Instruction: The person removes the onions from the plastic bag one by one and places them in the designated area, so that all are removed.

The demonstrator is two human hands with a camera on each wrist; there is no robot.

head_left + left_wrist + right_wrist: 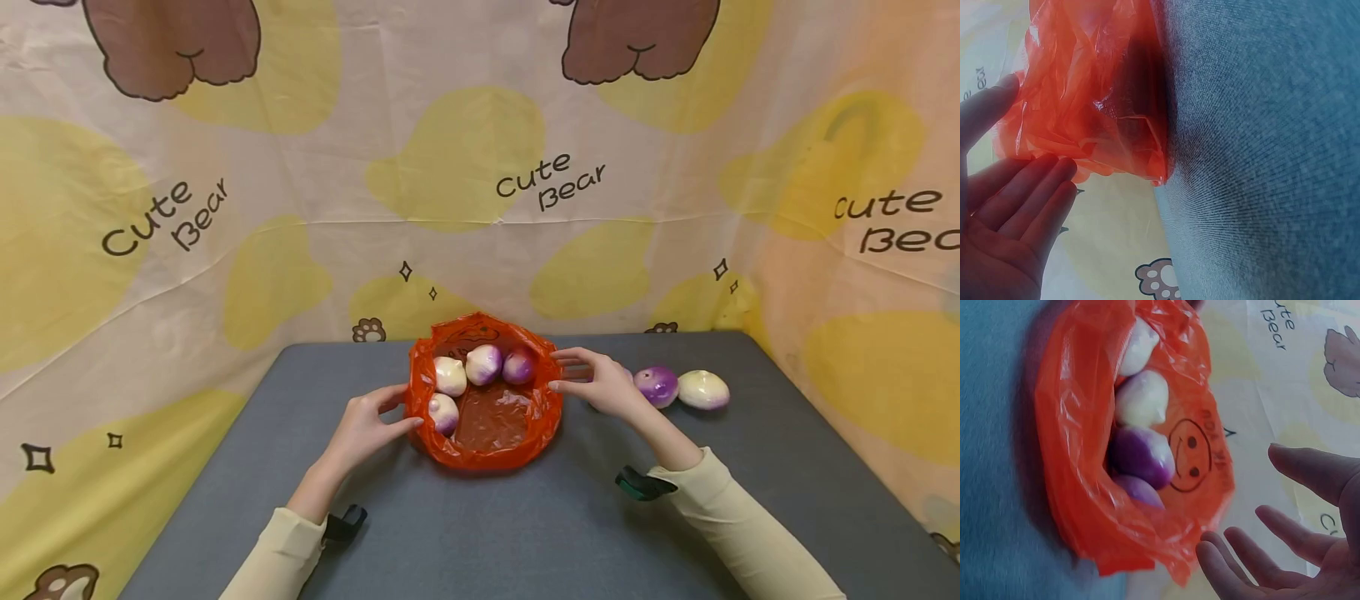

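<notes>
A red plastic bag [491, 460] stands on the table, its mouth spread wide. Several glossy purple-and-white turnips [483, 365] lie inside, along its back and left side. At the bag's left side is my left hand [371, 423]; in the left wrist view its thumb and straight fingers [1041, 194] touch the crinkled plastic. My right hand [600, 383] is beside the right rim, fingers extended and holding nothing. The right wrist view shows that hand [1291, 544] with spread fingers, a little apart from the bag [1066, 456].
Right of the bag, behind my right hand, a purple turnip [656, 387] and a whitish one [703, 390] lie in a row, with another partly hidden by the hand. The grey table [510, 533] ends at a printed cloth backdrop [465, 158].
</notes>
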